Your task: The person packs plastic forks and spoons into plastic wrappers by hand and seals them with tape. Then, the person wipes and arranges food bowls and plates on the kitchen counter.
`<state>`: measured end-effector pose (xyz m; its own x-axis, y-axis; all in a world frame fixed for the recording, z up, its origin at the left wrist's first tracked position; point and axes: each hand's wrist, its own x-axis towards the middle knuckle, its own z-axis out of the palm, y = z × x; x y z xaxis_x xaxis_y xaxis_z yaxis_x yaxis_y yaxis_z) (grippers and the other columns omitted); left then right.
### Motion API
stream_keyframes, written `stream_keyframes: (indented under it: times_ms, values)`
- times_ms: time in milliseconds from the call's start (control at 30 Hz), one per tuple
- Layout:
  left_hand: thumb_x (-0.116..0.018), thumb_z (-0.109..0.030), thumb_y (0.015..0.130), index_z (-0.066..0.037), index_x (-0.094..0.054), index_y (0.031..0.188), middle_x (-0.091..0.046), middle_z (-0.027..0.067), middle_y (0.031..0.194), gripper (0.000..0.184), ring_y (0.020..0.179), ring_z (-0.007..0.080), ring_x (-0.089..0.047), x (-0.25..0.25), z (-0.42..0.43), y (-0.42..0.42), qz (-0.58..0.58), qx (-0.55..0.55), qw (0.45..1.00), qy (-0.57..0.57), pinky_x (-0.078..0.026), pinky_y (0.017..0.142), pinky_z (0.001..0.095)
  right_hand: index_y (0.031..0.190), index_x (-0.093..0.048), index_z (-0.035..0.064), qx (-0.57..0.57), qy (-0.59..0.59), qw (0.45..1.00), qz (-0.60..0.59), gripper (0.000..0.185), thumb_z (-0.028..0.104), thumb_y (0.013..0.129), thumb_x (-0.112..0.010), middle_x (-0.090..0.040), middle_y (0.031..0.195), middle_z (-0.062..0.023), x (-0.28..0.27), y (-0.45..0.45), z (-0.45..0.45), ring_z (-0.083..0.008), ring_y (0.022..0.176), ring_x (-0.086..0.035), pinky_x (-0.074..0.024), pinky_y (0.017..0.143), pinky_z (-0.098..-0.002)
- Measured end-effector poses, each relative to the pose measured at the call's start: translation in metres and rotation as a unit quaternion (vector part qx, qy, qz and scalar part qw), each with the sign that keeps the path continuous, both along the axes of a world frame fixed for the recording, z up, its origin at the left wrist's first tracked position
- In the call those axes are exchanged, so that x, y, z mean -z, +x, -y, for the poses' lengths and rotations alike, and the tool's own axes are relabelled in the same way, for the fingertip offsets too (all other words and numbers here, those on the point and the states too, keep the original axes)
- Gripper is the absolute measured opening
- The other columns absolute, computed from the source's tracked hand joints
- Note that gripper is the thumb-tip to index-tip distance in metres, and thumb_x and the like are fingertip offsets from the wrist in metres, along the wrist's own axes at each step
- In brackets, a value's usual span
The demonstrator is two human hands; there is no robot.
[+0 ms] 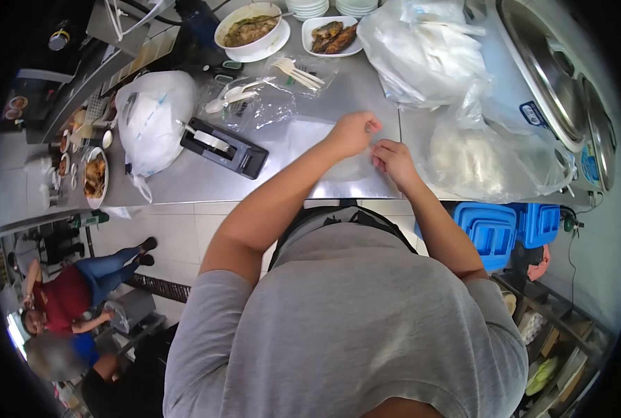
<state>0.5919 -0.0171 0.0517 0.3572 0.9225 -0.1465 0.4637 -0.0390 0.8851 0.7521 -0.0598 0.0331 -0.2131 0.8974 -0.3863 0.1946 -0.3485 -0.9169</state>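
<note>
My left hand (353, 134) is closed above the steel counter, fingers curled; anything inside them is hidden. Just to its right, my right hand (395, 163) pinches what looks like the edge of a thin clear plastic bag (349, 169). The bag spreads over the counter beneath my left wrist. A black tape dispenser (225, 148) with a roll of clear tape sits left of my forearm. Behind it lie white plastic spoons (234, 95) and forks (298, 73) on crumpled clear wrappers. To the right of my hands rests a knotted clear plastic bag (471, 153) with pale contents.
A full white plastic bag (156, 122) stands at the left. Along the back are a bowl of stew (250, 29), a dish of browned food (333, 36) and a pile of white bags (429, 49). Blue bins (485, 233) stand below right. Other people (66, 296) are at lower left.
</note>
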Motion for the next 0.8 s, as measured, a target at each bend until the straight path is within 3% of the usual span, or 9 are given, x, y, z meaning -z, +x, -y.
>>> stream_keyframes:
  times_ms: [133,233,300,400,433,567,667,733,800]
  values:
    - [-0.052,0.002,0.079,-0.004,-0.058,0.110,-0.063,0.0079,0.103,0.032,0.090,0.0152,-0.060,-0.002,0.010,-0.001,0.081,-0.156,0.982,-0.065,-0.050,0.075,0.0286,0.075,-0.062,0.0020,0.006,-0.036,0.999,-0.037,0.015,0.013,0.083,-0.058,-0.051,0.058,0.0000,0.018,-0.024,-0.007,-0.0088,0.049,-0.042,-0.0318,0.045,-0.0242]
    - [-0.060,-0.003,0.078,-0.005,-0.056,0.116,-0.061,0.0115,0.110,0.038,0.098,0.0190,-0.059,-0.003,0.025,-0.038,0.108,-0.184,0.975,0.055,-0.049,0.080,0.0303,0.068,-0.060,0.0010,-0.006,-0.054,0.998,-0.039,0.018,0.012,0.081,-0.056,-0.052,0.058,-0.0029,0.036,-0.025,-0.014,-0.0110,0.050,-0.044,-0.0333,0.046,-0.0262]
    - [-0.068,-0.010,0.075,-0.007,-0.054,0.120,-0.054,0.0129,0.123,0.048,0.113,0.0249,-0.053,-0.001,0.040,-0.087,-0.026,-0.098,0.976,0.193,-0.044,0.091,0.0367,0.064,-0.059,0.0007,0.003,-0.069,0.996,-0.050,0.019,0.011,0.079,-0.055,-0.053,0.058,-0.0045,0.038,-0.026,-0.010,-0.0121,0.050,-0.045,-0.0341,0.047,-0.0273]
    - [-0.072,-0.018,0.071,-0.009,-0.049,0.125,-0.044,0.0128,0.135,0.059,0.130,0.0319,-0.034,0.013,0.061,-0.121,-0.220,-0.030,0.947,0.233,-0.025,0.107,0.0487,0.063,-0.059,0.0005,0.026,-0.075,0.994,-0.077,0.019,0.010,0.078,-0.055,-0.054,0.058,-0.0049,0.030,-0.034,-0.012,-0.0123,0.051,-0.045,-0.0344,0.047,-0.0276]
    - [-0.077,-0.026,0.068,-0.012,-0.046,0.131,-0.035,0.0113,0.142,0.071,0.136,0.0314,-0.024,0.013,0.066,-0.120,-0.273,-0.024,0.946,0.171,-0.015,0.111,0.0539,0.064,-0.059,-0.0002,0.028,-0.071,0.994,-0.080,0.018,0.010,0.078,-0.055,-0.054,0.058,-0.0048,0.034,-0.039,-0.014,-0.0126,0.052,-0.046,-0.0351,0.048,-0.0277]
    - [-0.080,-0.035,0.063,-0.012,-0.043,0.135,-0.032,0.0119,0.145,0.084,0.139,0.0317,-0.020,0.018,0.065,-0.114,-0.325,0.009,0.935,0.140,-0.007,0.112,0.0560,0.070,-0.063,-0.0027,0.001,-0.029,0.999,-0.037,0.017,0.011,0.077,-0.056,-0.057,0.061,-0.0080,0.044,-0.058,-0.010,-0.0198,0.057,-0.054,-0.0436,0.055,-0.0320]
    - [-0.082,-0.040,0.059,-0.012,-0.042,0.136,-0.029,0.0117,0.147,0.091,0.140,0.0312,-0.018,0.012,0.063,-0.113,-0.343,0.019,0.932,0.111,-0.005,0.112,0.0573,0.080,-0.067,-0.0016,-0.046,0.184,0.966,0.178,0.015,0.010,0.075,-0.060,-0.062,0.071,-0.0121,0.015,-0.044,-0.008,-0.0291,0.068,-0.061,-0.0488,0.066,-0.0372]
    - [-0.082,-0.041,0.057,-0.013,-0.043,0.136,-0.028,0.0115,0.148,0.093,0.140,0.0311,-0.017,0.008,0.064,-0.110,-0.343,0.013,0.935,0.090,-0.005,0.111,0.0588,0.084,-0.067,0.0013,0.107,0.276,0.938,0.178,0.014,0.008,0.073,-0.063,-0.065,0.078,-0.0131,0.009,-0.046,-0.008,-0.0321,0.075,-0.062,-0.0494,0.072,-0.0394]
    - [-0.083,-0.042,0.055,-0.013,-0.042,0.137,-0.027,0.0112,0.148,0.096,0.140,0.0309,-0.016,0.009,0.068,-0.106,-0.335,0.023,0.938,0.086,-0.006,0.110,0.0608,0.086,-0.068,0.0027,0.160,0.386,0.889,0.188,0.015,0.005,0.072,-0.064,-0.066,0.082,-0.0127,0.007,-0.052,-0.011,-0.0312,0.078,-0.063,-0.0498,0.074,-0.0386]
